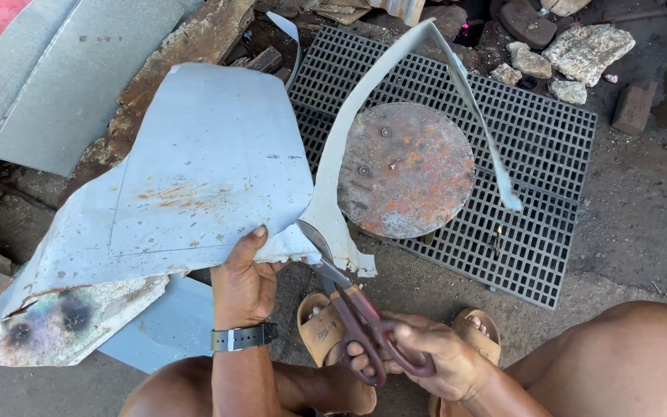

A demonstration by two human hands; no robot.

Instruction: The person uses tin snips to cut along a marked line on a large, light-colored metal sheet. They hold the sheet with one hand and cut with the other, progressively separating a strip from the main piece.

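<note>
My left hand [242,282] grips the near edge of a grey, rust-stained metal sheet [194,170] with pencil lines on it, thumb on top. My right hand [434,359] is closed around the reddish handles of tin snips [349,301], whose blades sit in a cut at the sheet's right edge. A long narrow strip [418,54] of the sheet curls up and away from the cut, arching over to the right and ending near a black grate. My knees and sandalled feet are below the hands.
A rusty round metal plate [404,168] stands on a black plastic grate [550,154]. Stones [580,50] and bricks lie behind it. More grey sheets [63,77] lean at the upper left. The ground is concrete.
</note>
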